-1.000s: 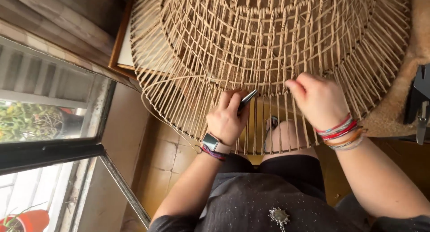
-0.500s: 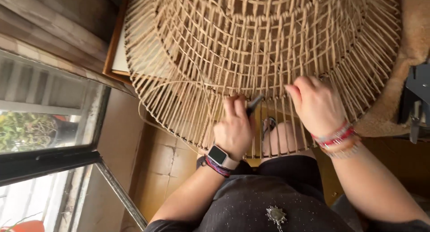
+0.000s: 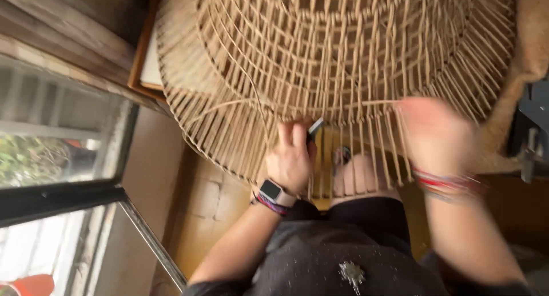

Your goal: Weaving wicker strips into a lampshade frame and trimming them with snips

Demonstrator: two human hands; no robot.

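Weaving the basket (image 3: 343, 50) rim, it seems; left hand (image 3: 291, 159) pinches a dark tool (image 3: 315, 127) against the stakes; right hand (image 3: 437, 136) blurred, fingers unclear; next needs a steady grip.

1. Left hand (image 3: 290, 159): fingers curled shut in a grip, knuckles up, forearm rising from lower left, wrist straight.
2. Right hand (image 3: 437, 134): motion-blurred, raised, back of hand toward camera; finger pose unreadable. Forearm rises from lower right.

Large open-weave wicker basket (image 3: 343, 61), pale tan, loose stakes fanning outward
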